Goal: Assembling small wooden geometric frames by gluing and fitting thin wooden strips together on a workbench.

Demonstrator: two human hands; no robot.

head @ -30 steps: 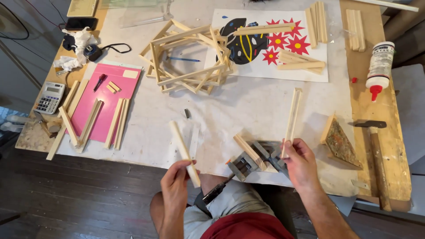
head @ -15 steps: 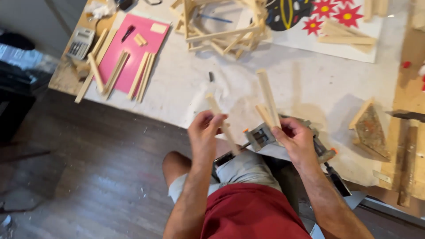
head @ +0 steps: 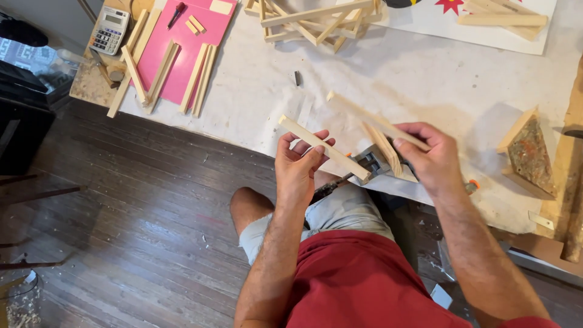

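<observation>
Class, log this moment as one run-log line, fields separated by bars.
left hand: holds wooden strip | right hand: holds second strip | between: metal clamp at table edge

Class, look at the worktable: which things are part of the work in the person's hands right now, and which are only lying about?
In hand:
- left hand holding a wooden strip
- right hand holding a second wooden strip
- metal clamp at the table edge

Lying about:
- calculator
- pink board with loose sticks
- triangular wood piece
- stick frame
</observation>
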